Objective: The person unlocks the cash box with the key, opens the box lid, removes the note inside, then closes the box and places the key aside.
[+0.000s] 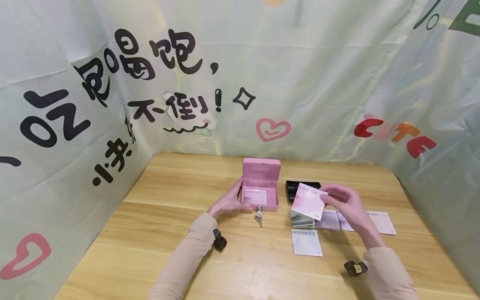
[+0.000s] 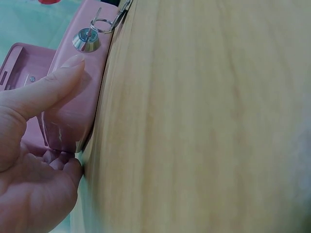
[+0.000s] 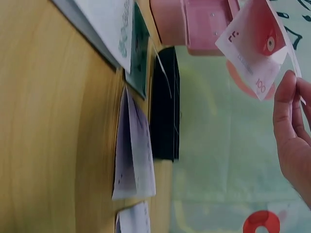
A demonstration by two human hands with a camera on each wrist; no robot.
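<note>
Staged booth, printed backdrop (image 1: 240, 83), wooden table (image 1: 150, 233)

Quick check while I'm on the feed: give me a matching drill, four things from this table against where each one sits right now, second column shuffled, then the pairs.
Things:
1. pink box
2. pink banknote
3. keys
4. black tray

Places:
A. hanging from the lock on the box front
B. pinched in the right hand, lifted off the table
C. on the table behind the stacks of notes, right of the box
D. open, gripped at its left end by the left hand

Pairs: 1-D, 2-B, 3-A, 4-C
</note>
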